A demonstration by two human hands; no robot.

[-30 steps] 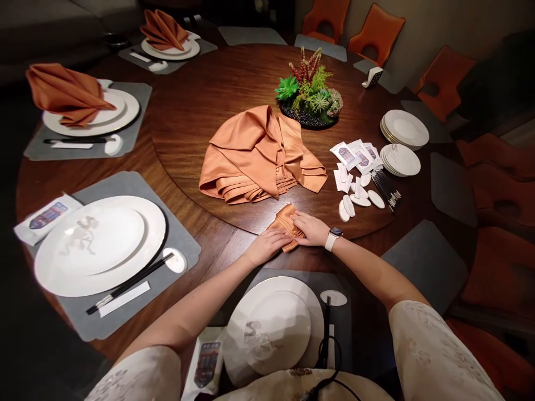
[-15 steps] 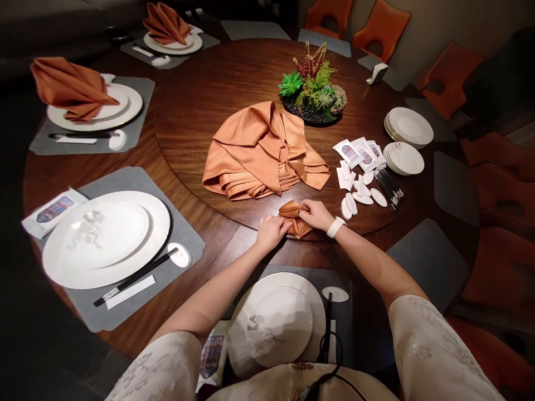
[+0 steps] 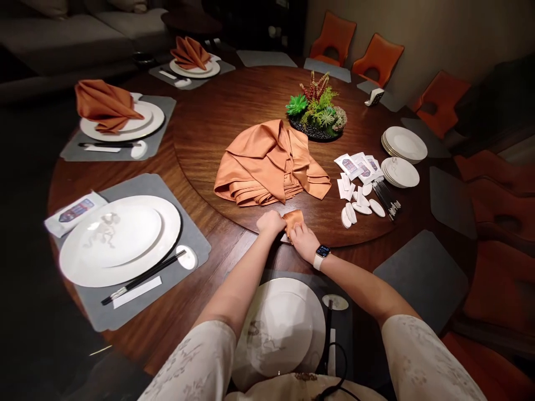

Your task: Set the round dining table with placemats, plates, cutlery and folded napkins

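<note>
Both hands meet over a small folded orange napkin (image 3: 294,219) at the near rim of the round wooden turntable. My left hand (image 3: 271,224) is closed on the napkin's left side. My right hand (image 3: 304,240), with a watch on its wrist, has its fingers wrapped on the right and near part. Much of the napkin is hidden by the fingers. Just beyond lies a heap of loose orange napkins (image 3: 267,161). Below my hands, nearest my body, a small white plate (image 3: 288,328) rests on a larger one, with black chopsticks (image 3: 329,331) and an oval rest (image 3: 335,302) beside it.
At left, stacked plates (image 3: 121,239) sit on a grey placemat (image 3: 190,234); two farther settings hold fanned napkins (image 3: 109,107). Right of the heap lie white packets (image 3: 359,166), oval rests (image 3: 363,207), chopsticks (image 3: 387,197) and plate stacks (image 3: 403,142). A plant centrepiece (image 3: 317,111) stands behind.
My right hand has turned and come down over the napkin, its watch face now showing. The napkin looks more compact. The view has tilted up and shifted left.
</note>
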